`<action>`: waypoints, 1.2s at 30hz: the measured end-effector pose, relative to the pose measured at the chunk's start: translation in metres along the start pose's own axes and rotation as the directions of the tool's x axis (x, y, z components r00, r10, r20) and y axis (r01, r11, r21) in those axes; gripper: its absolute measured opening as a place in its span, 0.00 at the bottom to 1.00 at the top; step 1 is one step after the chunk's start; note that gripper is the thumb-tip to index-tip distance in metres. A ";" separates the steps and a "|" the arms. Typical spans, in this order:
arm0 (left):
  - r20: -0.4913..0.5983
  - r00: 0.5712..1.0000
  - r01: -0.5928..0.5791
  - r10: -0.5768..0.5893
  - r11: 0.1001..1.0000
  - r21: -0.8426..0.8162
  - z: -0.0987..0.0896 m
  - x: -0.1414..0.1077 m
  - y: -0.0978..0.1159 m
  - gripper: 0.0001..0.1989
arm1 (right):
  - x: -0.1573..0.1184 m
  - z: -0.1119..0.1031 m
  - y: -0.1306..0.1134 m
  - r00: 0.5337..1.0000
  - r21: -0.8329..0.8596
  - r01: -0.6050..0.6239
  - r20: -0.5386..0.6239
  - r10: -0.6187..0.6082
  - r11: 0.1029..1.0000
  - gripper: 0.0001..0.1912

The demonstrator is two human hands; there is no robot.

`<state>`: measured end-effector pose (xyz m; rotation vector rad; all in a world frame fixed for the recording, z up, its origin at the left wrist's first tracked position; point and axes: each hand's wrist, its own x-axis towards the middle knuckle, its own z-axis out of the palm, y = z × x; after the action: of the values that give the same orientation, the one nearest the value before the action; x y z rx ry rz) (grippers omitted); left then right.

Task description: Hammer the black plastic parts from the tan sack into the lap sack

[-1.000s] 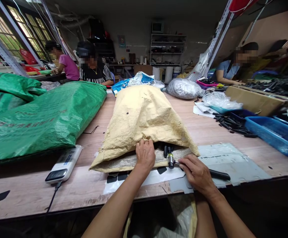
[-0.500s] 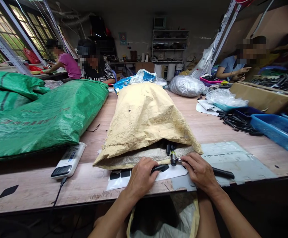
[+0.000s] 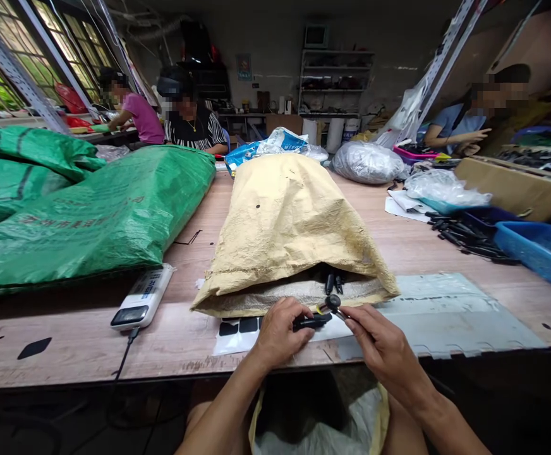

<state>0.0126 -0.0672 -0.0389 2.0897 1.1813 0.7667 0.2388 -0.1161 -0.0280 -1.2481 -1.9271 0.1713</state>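
Observation:
My left hand [image 3: 282, 332] is closed on a black plastic part [image 3: 314, 321] lying at the mouth of the cream woven sack [image 3: 289, 221]. In my right hand [image 3: 382, 338] is a small hammer [image 3: 333, 303], gripped by its metal shaft near the head. Its black round face is tilted up, with a yellow band beside it, just above and right of the black part. My palm hides the hammer's handle. More black parts [image 3: 330, 282] poke out of the sack's opening. Under my left hand lies a white sheet with black rounded stickers [image 3: 248, 325].
A green woven sack [image 3: 114, 215] fills the left, with a white power bank [image 3: 143, 298] and cable before it. At right are a grey mat [image 3: 465, 316], a blue tray [image 3: 536, 246] and black parts [image 3: 469, 237]. An open sack [image 3: 323, 436] sits at my lap. Several people work beyond.
The hammer has turned in my right hand, its head now tipped with the face upward and its black handle no longer seen. My left hand keeps hold of the black part. The view has shifted slightly.

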 end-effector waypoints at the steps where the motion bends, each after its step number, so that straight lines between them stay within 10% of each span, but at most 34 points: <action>1: 0.003 1.000 0.005 -0.005 1.000 -0.009 0.000 0.000 0.000 0.10 | 0.001 -0.002 -0.005 1.000 0.007 -0.005 -0.015 0.005 1.000 0.14; 23: -0.027 0.994 0.107 -0.110 0.990 -0.092 0.003 -0.002 -0.003 0.26 | -0.007 0.013 -0.026 0.995 -0.109 0.039 0.098 -0.029 0.993 0.16; 36: -0.019 1.000 0.010 -0.010 1.000 -0.005 0.001 -0.001 -0.003 0.11 | 0.005 -0.004 0.065 0.993 -0.258 0.082 0.108 -0.056 0.963 0.11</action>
<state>0.0109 -0.0670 -0.0419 2.0760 1.1980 0.7858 0.2862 -0.0806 -0.0561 -1.3622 -2.1293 -0.0612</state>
